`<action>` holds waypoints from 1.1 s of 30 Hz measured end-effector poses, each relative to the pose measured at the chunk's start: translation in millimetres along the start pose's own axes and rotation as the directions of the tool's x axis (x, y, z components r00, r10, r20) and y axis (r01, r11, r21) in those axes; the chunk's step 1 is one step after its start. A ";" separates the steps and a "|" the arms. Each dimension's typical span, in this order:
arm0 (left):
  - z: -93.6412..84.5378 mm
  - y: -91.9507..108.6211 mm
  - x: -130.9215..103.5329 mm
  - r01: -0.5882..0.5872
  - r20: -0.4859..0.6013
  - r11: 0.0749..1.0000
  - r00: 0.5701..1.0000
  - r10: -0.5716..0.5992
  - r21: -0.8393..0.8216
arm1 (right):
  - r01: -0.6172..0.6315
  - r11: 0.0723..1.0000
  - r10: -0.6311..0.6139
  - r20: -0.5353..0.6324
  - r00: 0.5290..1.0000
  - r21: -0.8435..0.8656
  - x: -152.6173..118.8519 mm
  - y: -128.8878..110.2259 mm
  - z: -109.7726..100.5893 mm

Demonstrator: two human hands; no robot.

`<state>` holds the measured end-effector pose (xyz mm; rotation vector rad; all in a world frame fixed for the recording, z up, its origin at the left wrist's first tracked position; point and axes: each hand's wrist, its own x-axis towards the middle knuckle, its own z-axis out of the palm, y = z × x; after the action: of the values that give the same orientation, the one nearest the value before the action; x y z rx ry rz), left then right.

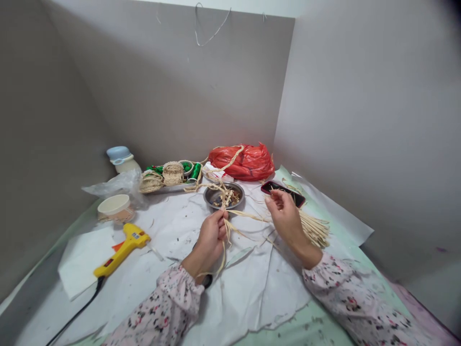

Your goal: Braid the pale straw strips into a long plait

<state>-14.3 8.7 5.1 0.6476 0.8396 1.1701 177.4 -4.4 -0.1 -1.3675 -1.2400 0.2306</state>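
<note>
My left hand [215,233] is closed in a pinch around a straw braid [224,194], low in the middle of the head view. The braid runs up from my fingers across a metal bowl [237,202] with dry scraps inside. Loose straw strands [248,215] fan out from the pinch, to the right and downward. My right hand [286,216] is raised over a dark phone [298,197], fingers curled together; what they hold, if anything, is too fine to make out. Beside that wrist lies a bundle of cut straw [317,228], partly hidden.
At left lie a yellow glue gun [124,250] with its cord, a white tub [114,206] and a blue-capped bottle [122,158]. Behind stands a tray [173,187] with braid coils and green thread [195,171]. A red plastic bag [245,163] rests near the grey partition [173,86].
</note>
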 end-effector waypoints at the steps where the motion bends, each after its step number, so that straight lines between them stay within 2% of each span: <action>1: 0.6 0.5 -0.2 -0.006 -0.013 1.000 1.000 0.006 -0.003 | 0.029 0.996 -0.028 0.022 0.999 -0.079 2.3 -5.6 -4.5; 2: 1.1 1.0 -0.2 -0.013 -0.023 1.000 1.000 0.012 -0.008 | 0.056 0.986 -0.050 0.047 0.998 -0.157 4.3 -11.8 -10.2; 3: 1.5 1.6 -0.2 -0.018 -0.030 1.000 0.999 0.018 -0.016 | 0.107 0.962 -0.077 0.129 0.989 -0.250 5.8 -18.3 -16.8; 5: 2.1 2.4 -0.1 -0.031 -0.037 0.999 0.999 0.030 -0.028 | 0.211 0.875 -0.044 0.362 0.931 -0.437 6.2 -30.7 -30.6; 7: 2.1 2.4 0.2 -0.041 -0.044 0.999 0.998 0.040 -0.030 | 0.296 0.764 0.085 0.544 0.835 -0.574 3.3 -39.3 -41.1; 10: 1.2 0.5 0.5 -0.038 -0.032 0.999 0.999 0.038 -0.005 | 0.398 0.637 0.263 0.672 0.692 -0.660 -3.9 -40.1 -45.0; 12: 0.4 -1.5 0.6 -0.038 0.000 0.999 0.999 0.038 0.026 | 0.443 0.658 0.262 0.737 0.623 -0.609 -7.3 -33.2 -42.2; 14: -0.5 -3.3 0.4 -0.048 0.035 0.997 0.998 0.046 0.059 | 0.445 0.724 0.203 0.779 0.593 -0.527 -7.5 -24.0 -39.3; 15: -0.8 -4.1 0.3 -0.054 0.049 0.996 0.997 0.051 0.075 | 0.427 0.757 0.177 0.783 0.596 -0.495 -6.0 -20.1 -38.9; 17: -1.3 -5.5 0.0 -0.063 0.063 0.993 0.996 0.056 0.105 | 0.369 0.812 0.132 0.760 0.637 -0.451 0.1 -16.9 -40.3; 19: -1.7 -6.6 -0.4 -0.062 0.067 0.989 0.996 0.053 0.134 | 0.300 0.864 0.077 0.695 0.715 -0.404 8.5 -21.7 -43.7; 21: -1.7 -7.5 -1.1 -0.046 0.077 0.985 0.996 0.033 0.164 | 0.206 0.921 0.014 0.558 0.830 -0.330 15.3 -33.3 -46.1; 23: -1.3 -8.2 -2.3 -0.015 0.102 0.982 0.995 -0.004 0.187 | 0.073 0.985 -0.007 0.391 0.921 -0.155 16.8 -46.3 -44.4; 24: -0.8 -8.5 -3.0 0.002 0.120 0.981 0.992 -0.026 0.192 | 0.036 0.999 -0.023 0.323 0.946 -0.036 14.8 -51.5 -41.5; 26: 0.6 -9.1 -4.4 0.030 0.160 0.981 0.985 -0.061 0.191 | 0.027 0.987 -0.066 0.251 0.966 0.158 6.3 -56.8 -32.3; 28: 1.8 -10.0 -5.3 0.042 0.191 0.981 0.979 -0.078 0.189 | 0.044 0.962 -0.110 0.232 0.967 0.271 -5.9 -55.1 -20.8; 33: 1.2 -12.4 -3.9 0.028 0.203 0.981 0.977 -0.067 0.190 | 0.189 0.950 -0.250 0.241 0.938 0.248 -34.2 -37.0 0.1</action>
<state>-7.5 1.5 -3.4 0.8834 0.7865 0.9678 144.5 -40.5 12.0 -1.0162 -1.5350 0.3956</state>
